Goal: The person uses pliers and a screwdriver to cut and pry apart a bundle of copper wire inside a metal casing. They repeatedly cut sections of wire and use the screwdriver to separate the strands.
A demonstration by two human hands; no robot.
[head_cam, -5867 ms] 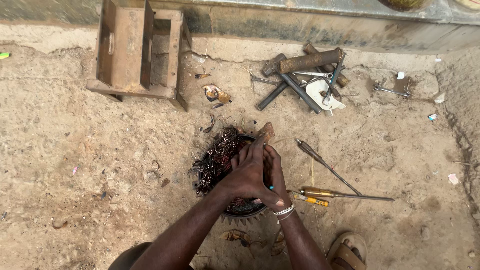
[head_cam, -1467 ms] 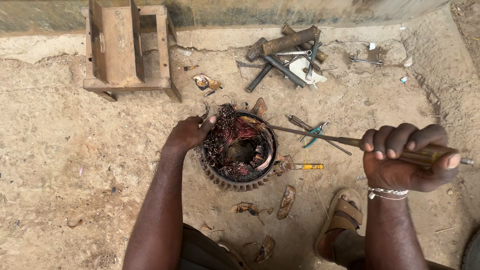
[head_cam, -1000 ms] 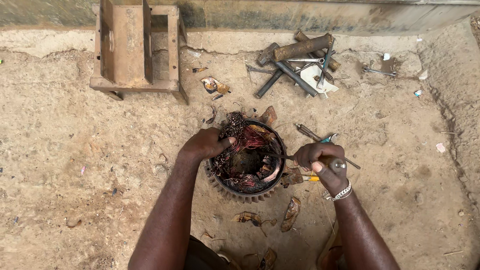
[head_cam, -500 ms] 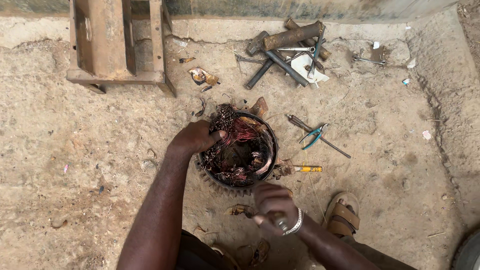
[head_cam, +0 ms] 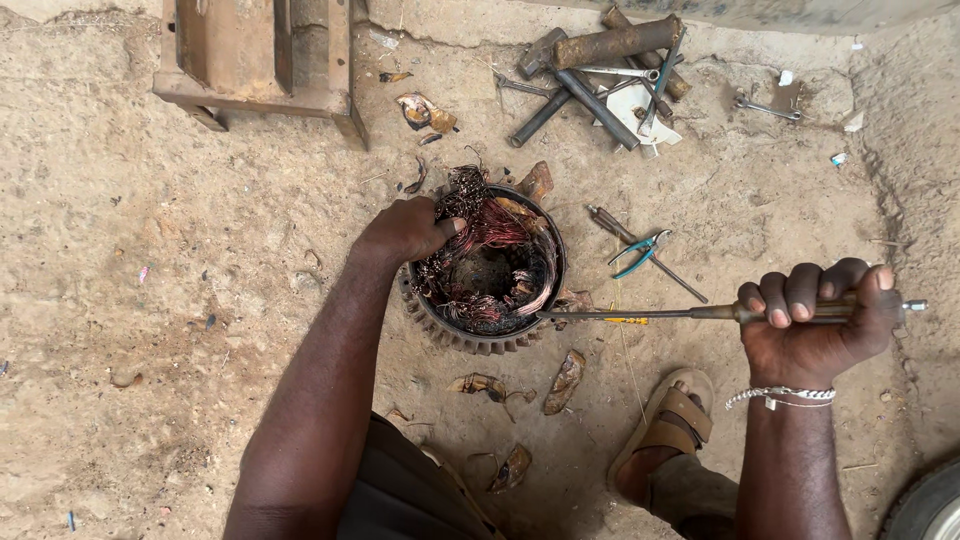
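Note:
A finned round motor stator [head_cam: 487, 272] full of tangled copper windings lies on the sandy ground. My left hand [head_cam: 405, 229] grips its upper left rim and the wire there. My right hand [head_cam: 815, 322] is closed around the handle of a long screwdriver [head_cam: 640, 315], held level out to the right. The screwdriver's thin shaft reaches left, and its tip touches the stator's lower right rim.
Teal-handled pliers [head_cam: 638, 252] lie across another long tool right of the stator. A pile of rusty pipes, a hammer and wrenches [head_cam: 600, 75] sits at the top. A wooden stool [head_cam: 260, 55] stands top left. My sandalled foot [head_cam: 672, 425] is lower right, a tyre edge [head_cam: 930, 505] in the corner.
My right hand has swung from below the stator out to the right, again holding the long screwdriver with its tip at the rim. My left hand stays on the stator.

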